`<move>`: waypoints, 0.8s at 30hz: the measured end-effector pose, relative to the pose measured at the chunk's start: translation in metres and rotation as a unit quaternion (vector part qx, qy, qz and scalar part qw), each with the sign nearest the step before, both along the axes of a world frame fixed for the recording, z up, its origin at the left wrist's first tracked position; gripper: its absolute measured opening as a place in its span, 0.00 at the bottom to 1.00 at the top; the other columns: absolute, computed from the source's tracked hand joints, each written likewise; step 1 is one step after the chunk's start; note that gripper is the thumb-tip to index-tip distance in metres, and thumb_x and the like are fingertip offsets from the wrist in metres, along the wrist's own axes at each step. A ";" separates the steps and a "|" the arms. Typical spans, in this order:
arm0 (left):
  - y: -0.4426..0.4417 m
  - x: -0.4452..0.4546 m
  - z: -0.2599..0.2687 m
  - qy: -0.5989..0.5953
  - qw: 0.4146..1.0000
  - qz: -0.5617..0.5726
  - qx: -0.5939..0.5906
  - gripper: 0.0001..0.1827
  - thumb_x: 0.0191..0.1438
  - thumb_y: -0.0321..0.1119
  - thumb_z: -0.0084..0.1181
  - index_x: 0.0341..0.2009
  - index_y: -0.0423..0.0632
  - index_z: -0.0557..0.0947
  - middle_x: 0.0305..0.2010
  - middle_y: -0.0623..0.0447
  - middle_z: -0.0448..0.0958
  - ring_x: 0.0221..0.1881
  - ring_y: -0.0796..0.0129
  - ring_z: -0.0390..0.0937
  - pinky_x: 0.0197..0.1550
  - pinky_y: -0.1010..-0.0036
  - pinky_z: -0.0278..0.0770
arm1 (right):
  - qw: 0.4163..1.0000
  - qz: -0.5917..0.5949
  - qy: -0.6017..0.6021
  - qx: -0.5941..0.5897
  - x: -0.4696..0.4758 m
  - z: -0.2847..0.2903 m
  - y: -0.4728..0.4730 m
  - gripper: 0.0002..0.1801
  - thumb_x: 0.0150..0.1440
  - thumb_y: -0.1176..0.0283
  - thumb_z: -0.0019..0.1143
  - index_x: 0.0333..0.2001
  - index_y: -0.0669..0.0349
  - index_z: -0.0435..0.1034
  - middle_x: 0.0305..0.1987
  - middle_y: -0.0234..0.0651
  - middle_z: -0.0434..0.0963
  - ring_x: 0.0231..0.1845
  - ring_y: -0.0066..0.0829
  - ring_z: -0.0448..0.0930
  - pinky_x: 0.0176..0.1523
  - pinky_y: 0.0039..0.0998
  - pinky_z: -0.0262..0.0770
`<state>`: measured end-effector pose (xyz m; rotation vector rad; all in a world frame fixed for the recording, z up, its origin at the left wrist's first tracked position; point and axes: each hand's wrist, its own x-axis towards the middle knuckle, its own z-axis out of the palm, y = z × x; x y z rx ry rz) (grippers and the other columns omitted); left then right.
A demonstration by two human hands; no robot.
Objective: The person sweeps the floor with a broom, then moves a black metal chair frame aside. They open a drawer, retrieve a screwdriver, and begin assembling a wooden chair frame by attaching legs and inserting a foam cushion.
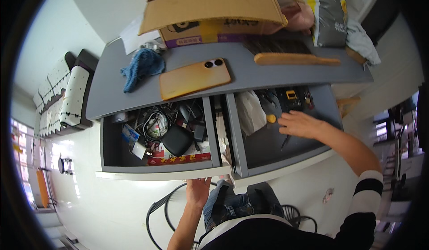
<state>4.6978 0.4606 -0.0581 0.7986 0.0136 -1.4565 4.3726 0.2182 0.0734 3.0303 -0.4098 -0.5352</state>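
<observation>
Two drawers of a grey desk are pulled out before me. My left hand [198,191] is at the white front of the left drawer [161,175], palm up, with its fingertips hidden under the edge. My right hand [298,125] is over the right drawer [268,159], fingers pointing left and slightly apart, with no held thing visible. Just left of its fingertips lies a small yellow round object [270,118]. A thin dark object [285,143] shows below the hand. Beyond it are a black-and-yellow item [291,95] and a white bag [250,112].
The left drawer holds coiled cables [144,129], a black zip case [177,140] and a white charger [139,150]. On the desktop [110,79] are a phone [196,79], a blue cloth [144,64], a wooden-handled brush [295,59] and an open cardboard box [214,12].
</observation>
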 end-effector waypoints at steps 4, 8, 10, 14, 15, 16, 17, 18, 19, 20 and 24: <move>-0.002 -0.005 -0.001 0.011 1.000 0.028 -0.001 0.32 0.59 0.61 0.46 0.60 0.54 0.66 0.61 0.58 0.67 0.63 0.64 0.64 0.68 0.65 0.57 | 0.992 -0.088 -0.043 0.081 -0.008 0.017 0.001 0.08 0.49 0.75 0.58 0.31 0.58 0.65 0.34 0.34 0.69 0.43 0.36 0.71 0.47 0.36 0.69; -0.003 -0.010 -0.003 0.023 0.998 0.064 -0.004 0.34 0.58 0.62 0.45 0.60 0.52 0.66 0.61 0.55 0.67 0.62 0.63 0.64 0.67 0.65 0.57 | 0.944 -0.246 -0.192 0.112 -0.011 0.064 0.018 0.10 0.50 0.78 0.58 0.31 0.63 0.62 0.33 0.39 0.68 0.39 0.43 0.71 0.41 0.38 0.68; 0.000 -0.010 -0.006 0.020 0.997 0.078 0.000 0.35 0.58 0.63 0.45 0.60 0.52 0.65 0.61 0.54 0.66 0.62 0.63 0.63 0.67 0.65 0.57 | 0.879 -0.328 -0.309 0.152 -0.020 0.077 0.036 0.13 0.49 0.80 0.59 0.31 0.66 0.60 0.32 0.42 0.67 0.34 0.45 0.69 0.39 0.36 0.67; -0.012 -0.017 -0.003 0.015 0.996 0.089 0.009 0.38 0.58 0.65 0.43 0.62 0.49 0.62 0.62 0.50 0.64 0.64 0.60 0.61 0.69 0.65 0.54 | 0.697 -0.431 -0.534 0.209 -0.045 0.079 0.073 0.08 0.56 0.81 0.53 0.37 0.65 0.62 0.34 0.37 0.67 0.36 0.30 0.72 0.43 0.28 0.70; -0.013 -0.016 -0.005 0.010 0.996 0.089 0.011 0.39 0.58 0.65 0.42 0.63 0.48 0.60 0.63 0.49 0.63 0.65 0.58 0.61 0.70 0.64 0.53 | 0.625 -0.466 -0.577 0.245 -0.049 0.079 0.081 0.07 0.57 0.80 0.51 0.38 0.65 0.63 0.34 0.36 0.68 0.37 0.28 0.73 0.43 0.27 0.70; -0.015 -0.014 -0.013 0.027 0.994 0.104 0.021 0.39 0.57 0.65 0.43 0.62 0.48 0.60 0.63 0.47 0.62 0.64 0.58 0.60 0.70 0.65 0.53 | 0.628 -0.458 -0.581 0.242 -0.056 0.077 0.088 0.07 0.58 0.80 0.49 0.41 0.65 0.62 0.36 0.35 0.67 0.37 0.26 0.72 0.43 0.26 0.69; -0.019 -0.016 -0.014 0.034 0.994 0.105 0.021 0.40 0.57 0.65 0.44 0.63 0.48 0.59 0.63 0.47 0.62 0.64 0.58 0.60 0.70 0.65 0.53 | 0.631 -0.452 -0.584 0.238 -0.063 0.074 0.094 0.08 0.59 0.80 0.47 0.43 0.65 0.61 0.37 0.35 0.67 0.38 0.24 0.71 0.44 0.24 0.69; -0.024 -0.015 -0.014 0.042 0.993 0.106 0.021 0.40 0.57 0.65 0.44 0.63 0.48 0.59 0.63 0.46 0.61 0.64 0.57 0.60 0.70 0.65 0.53 | 0.634 -0.447 -0.586 0.235 -0.069 0.072 0.097 0.10 0.60 0.79 0.45 0.46 0.64 0.61 0.39 0.34 0.67 0.38 0.22 0.71 0.45 0.23 0.68; -0.031 -0.013 -0.014 0.050 0.993 0.106 0.022 0.40 0.56 0.65 0.45 0.63 0.48 0.59 0.63 0.46 0.61 0.64 0.57 0.60 0.70 0.65 0.53 | 0.660 -0.404 -0.599 0.208 -0.073 0.071 0.097 0.09 0.60 0.80 0.43 0.45 0.65 0.61 0.40 0.35 0.67 0.38 0.22 0.71 0.43 0.23 0.69; -0.039 -0.011 -0.012 0.051 0.992 0.113 0.034 0.41 0.56 0.65 0.46 0.63 0.47 0.59 0.64 0.46 0.60 0.65 0.57 0.59 0.70 0.65 0.52 | 0.681 -0.361 -0.610 0.186 -0.076 0.068 0.097 0.08 0.60 0.80 0.42 0.45 0.66 0.61 0.41 0.36 0.67 0.37 0.22 0.71 0.42 0.23 0.69; -0.077 -0.001 -0.006 0.033 0.993 0.108 0.025 0.41 0.54 0.65 0.50 0.60 0.45 0.62 0.61 0.47 0.62 0.64 0.58 0.59 0.70 0.65 0.53 | 0.673 -0.327 -0.636 0.187 -0.065 0.064 0.112 0.09 0.61 0.80 0.38 0.46 0.68 0.61 0.45 0.38 0.67 0.35 0.21 0.71 0.40 0.22 0.69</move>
